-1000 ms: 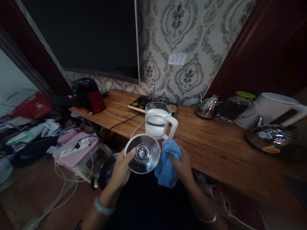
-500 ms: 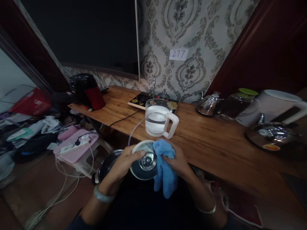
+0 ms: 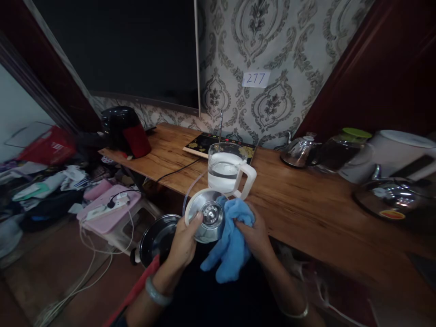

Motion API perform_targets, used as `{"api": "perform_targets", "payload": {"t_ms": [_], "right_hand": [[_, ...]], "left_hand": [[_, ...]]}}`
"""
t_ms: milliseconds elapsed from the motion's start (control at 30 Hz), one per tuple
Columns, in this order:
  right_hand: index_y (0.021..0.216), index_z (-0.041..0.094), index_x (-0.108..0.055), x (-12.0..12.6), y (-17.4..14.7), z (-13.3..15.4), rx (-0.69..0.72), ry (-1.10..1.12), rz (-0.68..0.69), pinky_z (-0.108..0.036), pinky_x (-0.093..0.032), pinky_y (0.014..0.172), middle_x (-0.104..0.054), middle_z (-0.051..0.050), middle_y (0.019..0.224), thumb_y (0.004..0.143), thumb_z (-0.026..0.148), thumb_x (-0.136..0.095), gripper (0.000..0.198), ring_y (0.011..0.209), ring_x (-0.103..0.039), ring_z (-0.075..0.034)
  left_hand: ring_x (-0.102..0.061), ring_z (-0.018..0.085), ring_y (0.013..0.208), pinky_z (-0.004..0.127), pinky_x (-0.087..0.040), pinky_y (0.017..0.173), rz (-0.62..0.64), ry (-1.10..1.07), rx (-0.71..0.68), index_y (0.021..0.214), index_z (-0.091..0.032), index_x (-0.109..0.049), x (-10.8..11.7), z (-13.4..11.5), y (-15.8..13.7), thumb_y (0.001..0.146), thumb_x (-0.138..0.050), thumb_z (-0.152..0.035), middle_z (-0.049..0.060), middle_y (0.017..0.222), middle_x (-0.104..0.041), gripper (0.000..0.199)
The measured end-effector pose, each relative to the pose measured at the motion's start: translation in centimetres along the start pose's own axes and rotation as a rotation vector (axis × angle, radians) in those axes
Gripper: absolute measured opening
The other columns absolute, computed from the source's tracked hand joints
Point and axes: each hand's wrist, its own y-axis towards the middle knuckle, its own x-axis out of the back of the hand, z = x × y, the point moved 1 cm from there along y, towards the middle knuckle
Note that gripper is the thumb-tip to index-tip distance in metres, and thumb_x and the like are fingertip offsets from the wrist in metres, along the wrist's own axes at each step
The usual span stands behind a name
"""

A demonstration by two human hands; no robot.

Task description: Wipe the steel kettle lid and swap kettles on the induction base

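Facing upward, lid (image 3: 211,215) in left hand (image 3: 183,243); blue cloth (image 3: 233,243) hanging down-left.

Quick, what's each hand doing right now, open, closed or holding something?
Left hand: closed on the rim of the round lid.
Right hand: closed on the blue cloth.

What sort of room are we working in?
Probably a living area in a home: a big dark screen beside patterned wallpaper, heaped fabrics, and a steel kettle on a wooden counter.
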Motion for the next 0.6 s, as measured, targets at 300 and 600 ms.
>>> {"api": "perform_targets", "payload": {"t_ms": [300, 600], "right_hand": [[0.115, 0.028, -0.070, 2.4, 1.5, 4.1, 0.476, -0.379, 0.150, -0.042, -0.052, 0.093, -0.067, -0.005, 0.113, 0.072, 0.016, -0.061, 0.046, 0.106, -0.063, -0.027], [0.117, 0.028, -0.070, 1.0, 2.0, 5.1, 0.546, -0.668, 0.517, -0.038, -0.049, 0.089, -0.063, -0.007, 0.119, 0.079, 0.002, -0.060, 0.047, 0.109, -0.056, -0.026]], "left_hand": [[-0.069, 0.020, 0.072, 0.029, -0.055, 0.070, 0.198, 0.207, 0.100, 0.094, -0.011, -0.079, 1.3, -1.5, 1.2, 0.070, -0.085, -0.043, 0.010, 0.083, -0.078, 0.040], [-0.066, 0.017, 0.064, 0.026, -0.053, 0.064, 0.213, 0.207, 0.171, 0.090, -0.011, -0.079, 1.5, -2.0, 1.3, 0.065, -0.089, -0.041, 0.007, 0.075, -0.076, 0.040]]}}
